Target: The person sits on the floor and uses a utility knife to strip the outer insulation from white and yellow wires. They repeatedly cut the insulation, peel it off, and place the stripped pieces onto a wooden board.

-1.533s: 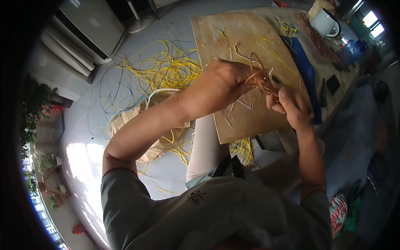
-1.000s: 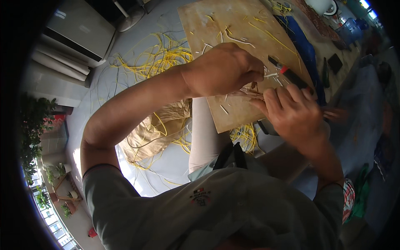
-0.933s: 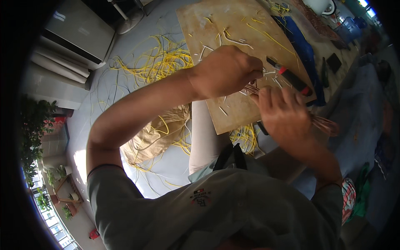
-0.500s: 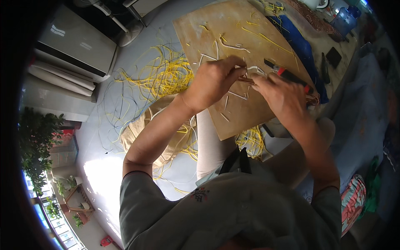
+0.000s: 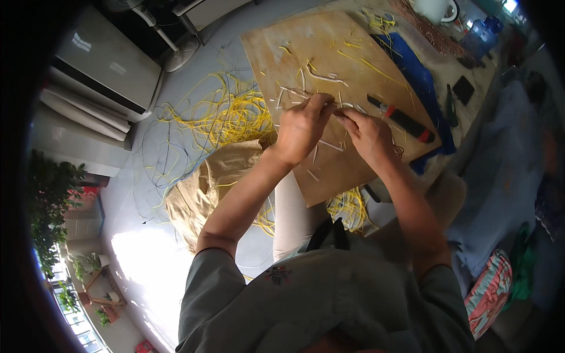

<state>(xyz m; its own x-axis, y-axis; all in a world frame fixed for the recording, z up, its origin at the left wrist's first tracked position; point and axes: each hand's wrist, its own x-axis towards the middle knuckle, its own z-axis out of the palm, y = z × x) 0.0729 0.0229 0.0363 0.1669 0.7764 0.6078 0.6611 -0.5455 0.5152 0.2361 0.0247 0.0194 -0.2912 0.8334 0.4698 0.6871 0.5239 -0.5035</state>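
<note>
Above the wooden board [image 5: 329, 44], my left hand [image 5: 301, 128] and my right hand [image 5: 369, 134] are close together, fingertips nearly meeting. Both are closed in a pinch on a thin bundle of copper wire [image 5: 299, 94]. Its strands stick out beyond my left fingers, and copper-coloured loops [image 5: 399, 152] show beside my right wrist. My fingers hide the middle of the bundle. To the right of my right hand lies a red and black utility knife [image 5: 409, 122], blade pointing up and left. White pieces of stripped insulation [image 5: 329, 79] are scattered around my hands.
Tangled yellow wire [image 5: 235, 115] covers the floor left of the board, beside a tan sack [image 5: 218, 167]. More yellow wire [image 5: 350, 209] lies below the board's near edge. A blue sheet [image 5: 412, 65], black pliers-like tool [image 5: 451, 106] and white mug [image 5: 435, 9] are at right.
Both hands have shifted left, still close together, and the copper strands now stick out past my left fingers. The knife beside my right hand is more fully uncovered. The view has shifted slightly.
</note>
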